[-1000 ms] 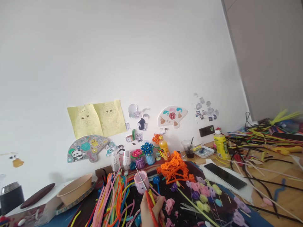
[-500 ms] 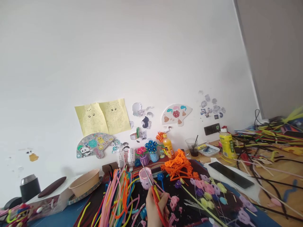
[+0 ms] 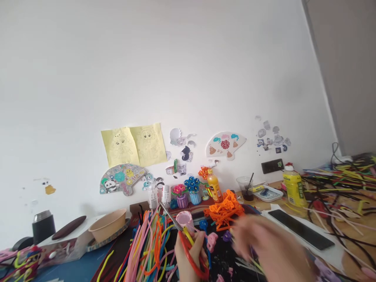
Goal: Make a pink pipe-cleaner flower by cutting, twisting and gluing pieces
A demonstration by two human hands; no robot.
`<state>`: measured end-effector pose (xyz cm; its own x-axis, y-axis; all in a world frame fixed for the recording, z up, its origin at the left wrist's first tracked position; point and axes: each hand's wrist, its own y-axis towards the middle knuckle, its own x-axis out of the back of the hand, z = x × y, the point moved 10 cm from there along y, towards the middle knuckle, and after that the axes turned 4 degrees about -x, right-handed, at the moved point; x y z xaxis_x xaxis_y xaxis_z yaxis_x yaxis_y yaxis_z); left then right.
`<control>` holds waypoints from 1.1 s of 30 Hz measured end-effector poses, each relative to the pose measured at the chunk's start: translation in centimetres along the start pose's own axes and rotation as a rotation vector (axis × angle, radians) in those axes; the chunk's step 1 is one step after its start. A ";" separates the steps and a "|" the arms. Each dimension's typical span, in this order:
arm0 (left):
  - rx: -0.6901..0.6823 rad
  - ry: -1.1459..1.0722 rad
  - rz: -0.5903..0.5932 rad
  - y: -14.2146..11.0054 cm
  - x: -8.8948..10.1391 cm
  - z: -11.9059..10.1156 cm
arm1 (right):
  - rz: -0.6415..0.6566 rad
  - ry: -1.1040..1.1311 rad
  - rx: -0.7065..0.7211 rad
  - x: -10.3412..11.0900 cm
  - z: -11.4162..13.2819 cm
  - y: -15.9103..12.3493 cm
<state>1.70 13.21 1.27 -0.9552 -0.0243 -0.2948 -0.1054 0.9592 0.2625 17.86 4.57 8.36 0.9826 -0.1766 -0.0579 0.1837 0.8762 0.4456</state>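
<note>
Scissors with red handles (image 3: pixel 185 244) and a long metal blade are gripped in my left hand (image 3: pixel 190 254), fingers wrapped round them, the tip pointing up and left. A yellow piece shows beside the handles; I cannot tell if it belongs to the scissors. Just beyond the hand stands a pink cup (image 3: pixel 184 220). My right hand (image 3: pixel 258 243) is smeared by motion over the right part of the dark work surface, close to a small purple flower (image 3: pixel 227 235); its fingers cannot be made out. A pink fuzzy flower piece (image 3: pixel 212 241) lies between the hands.
Many coloured pipe cleaners (image 3: pixel 143 246) lie to the left. An orange pile (image 3: pixel 225 209) sits behind the right hand. A phone (image 3: pixel 301 229), a yellow-labelled bottle (image 3: pixel 293 190), a drink cup (image 3: pixel 245 188) and an orange bottle (image 3: pixel 214 186) stand around. A beige bowl (image 3: pixel 107 227) is at left.
My right hand has come into view from the lower right, covering the pastel flowers. The scissors in my left hand now tilt further left. The whole view has shifted slightly.
</note>
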 end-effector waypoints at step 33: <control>-0.027 -0.003 0.017 0.0 0.6 -1.9 | 0.347 0.312 -0.283 -4.9 -8.4 2.1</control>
<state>0.58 12.62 2.83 -0.9562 -0.0076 -0.2926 -0.0970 0.9514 0.2922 13.67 11.00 2.09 0.9405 0.2485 -0.2320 -0.1950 0.9533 0.2304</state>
